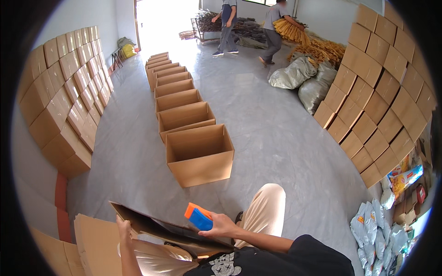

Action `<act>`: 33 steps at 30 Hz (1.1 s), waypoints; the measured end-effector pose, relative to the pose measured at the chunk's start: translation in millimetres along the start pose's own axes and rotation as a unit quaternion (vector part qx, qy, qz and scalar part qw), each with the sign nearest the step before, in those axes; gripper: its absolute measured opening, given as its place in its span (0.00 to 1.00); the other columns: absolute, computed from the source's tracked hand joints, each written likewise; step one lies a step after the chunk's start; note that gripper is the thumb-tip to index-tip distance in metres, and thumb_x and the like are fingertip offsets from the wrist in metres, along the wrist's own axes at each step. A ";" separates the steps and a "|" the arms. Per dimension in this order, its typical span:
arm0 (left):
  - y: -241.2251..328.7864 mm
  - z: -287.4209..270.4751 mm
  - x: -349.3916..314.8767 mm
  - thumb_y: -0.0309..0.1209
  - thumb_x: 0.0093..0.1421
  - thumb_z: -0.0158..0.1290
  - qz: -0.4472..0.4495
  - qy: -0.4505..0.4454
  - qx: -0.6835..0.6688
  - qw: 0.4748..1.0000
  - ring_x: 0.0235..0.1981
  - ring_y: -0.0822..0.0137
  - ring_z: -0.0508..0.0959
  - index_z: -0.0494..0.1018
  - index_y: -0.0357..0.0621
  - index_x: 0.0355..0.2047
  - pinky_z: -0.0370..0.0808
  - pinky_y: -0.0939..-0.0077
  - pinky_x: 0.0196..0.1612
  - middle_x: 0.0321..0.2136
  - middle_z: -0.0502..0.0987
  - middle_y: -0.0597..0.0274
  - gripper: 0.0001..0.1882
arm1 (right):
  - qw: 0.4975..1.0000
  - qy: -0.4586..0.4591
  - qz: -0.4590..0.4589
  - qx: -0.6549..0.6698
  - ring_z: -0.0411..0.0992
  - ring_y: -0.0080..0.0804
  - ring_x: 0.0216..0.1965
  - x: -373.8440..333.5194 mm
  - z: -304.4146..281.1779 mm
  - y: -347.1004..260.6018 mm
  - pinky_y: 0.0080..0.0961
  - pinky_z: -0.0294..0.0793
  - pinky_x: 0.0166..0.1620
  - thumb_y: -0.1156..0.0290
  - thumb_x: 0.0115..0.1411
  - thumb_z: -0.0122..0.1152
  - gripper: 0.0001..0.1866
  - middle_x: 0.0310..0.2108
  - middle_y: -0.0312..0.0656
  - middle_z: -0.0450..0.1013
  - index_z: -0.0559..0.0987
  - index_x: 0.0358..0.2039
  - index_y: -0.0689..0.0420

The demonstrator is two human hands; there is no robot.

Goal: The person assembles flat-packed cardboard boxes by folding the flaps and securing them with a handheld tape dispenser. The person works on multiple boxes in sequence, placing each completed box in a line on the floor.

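Cardboard carton (161, 227), blocky blue-orange tool (200, 219)

Room above the grey floor (271, 138) between three obstacles: held cardboard (159, 229), open-box row (178, 100) ahead, carton stack (375, 87) at right.

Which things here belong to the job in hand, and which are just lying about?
Apparently in use:
carton, in left hand
blue-and-orange tool, in right hand
probably the open boxes

Apparently lying about:
pale sacks
yellow heap
silvery packets
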State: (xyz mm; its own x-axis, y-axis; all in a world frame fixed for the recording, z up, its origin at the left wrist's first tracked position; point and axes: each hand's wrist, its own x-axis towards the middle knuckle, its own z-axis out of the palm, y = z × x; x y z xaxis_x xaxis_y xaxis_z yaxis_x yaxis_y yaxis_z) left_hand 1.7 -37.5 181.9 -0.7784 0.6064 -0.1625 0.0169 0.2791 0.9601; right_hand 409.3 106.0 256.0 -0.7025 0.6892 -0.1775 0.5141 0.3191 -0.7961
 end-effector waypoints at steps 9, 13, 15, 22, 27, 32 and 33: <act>48.6 -9.8 28.7 0.10 0.40 0.45 0.146 -0.202 0.410 0.877 0.46 0.48 0.74 0.65 0.40 0.52 0.71 0.67 0.47 0.40 0.75 0.40 0.34 | 0.892 0.293 0.064 0.338 0.75 0.27 0.30 -16.5 -65.4 30.9 0.22 0.75 0.36 0.53 0.48 0.69 0.30 0.34 0.43 0.76 0.72 0.40 0.66; 97.3 48.1 8.1 0.15 0.41 0.50 0.177 -0.199 0.533 0.803 0.42 0.43 0.74 0.62 0.47 0.54 0.73 0.55 0.43 0.37 0.76 0.42 0.35 | 0.911 0.218 -0.026 0.349 0.73 0.22 0.33 -60.6 -97.0 11.5 0.20 0.73 0.37 0.56 0.50 0.68 0.28 0.35 0.40 0.74 0.71 0.43 0.63; 100.0 75.8 -5.6 0.18 0.42 0.54 0.172 -0.224 0.609 0.741 0.38 0.44 0.76 0.57 0.51 0.58 0.75 0.54 0.40 0.34 0.77 0.43 0.39 | 0.939 0.143 -0.060 0.308 0.72 0.22 0.33 -70.2 -98.6 8.6 0.20 0.73 0.38 0.56 0.50 0.68 0.28 0.34 0.40 0.74 0.71 0.44 0.63; 82.5 132.1 -49.1 0.26 0.51 0.53 0.228 -0.267 0.705 0.617 0.43 0.50 0.76 0.47 0.39 0.63 0.76 0.61 0.40 0.41 0.73 0.35 0.40 | 0.968 0.129 -0.148 0.155 0.73 0.32 0.25 -35.6 -52.2 -19.4 0.26 0.71 0.31 0.55 0.47 0.69 0.27 0.23 0.47 0.72 0.72 0.38 0.64; 100.6 79.6 -58.9 0.53 0.57 0.51 0.136 -0.405 0.600 0.677 0.56 0.41 0.65 0.45 0.48 0.65 0.65 0.57 0.56 0.61 0.51 0.36 0.43 | 0.971 0.127 -0.196 0.042 0.74 0.48 0.25 9.7 -0.9 -13.5 0.33 0.73 0.31 0.53 0.47 0.68 0.26 0.24 0.53 0.73 0.72 0.35 0.63; 90.4 41.5 -60.8 0.65 0.41 0.58 0.056 -0.513 0.520 0.680 0.62 0.40 0.53 0.45 0.43 0.65 0.59 0.56 0.61 0.64 0.42 0.36 0.60 | 0.938 0.209 -0.263 0.088 0.75 0.46 0.26 -1.5 -7.0 -19.8 0.28 0.74 0.32 0.58 0.45 0.71 0.26 0.25 0.51 0.73 0.73 0.36 0.64; 74.0 28.3 -55.7 0.66 0.37 0.59 0.064 -0.530 0.486 0.691 0.62 0.39 0.54 0.44 0.43 0.65 0.59 0.57 0.61 0.64 0.42 0.36 0.63 | 0.936 0.216 -0.265 0.077 0.75 0.46 0.26 1.3 -3.3 -19.9 0.28 0.74 0.32 0.58 0.44 0.71 0.26 0.25 0.50 0.73 0.73 0.36 0.64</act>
State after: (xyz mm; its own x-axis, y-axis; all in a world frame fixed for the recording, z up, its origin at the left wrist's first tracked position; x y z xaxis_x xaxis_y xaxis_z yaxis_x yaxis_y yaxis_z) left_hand 64.1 -29.6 255.6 0.1581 0.7333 -0.6612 0.8588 0.2283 0.4586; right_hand 399.9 102.7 273.5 -0.5567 0.6703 0.4908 0.0490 0.6162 -0.7861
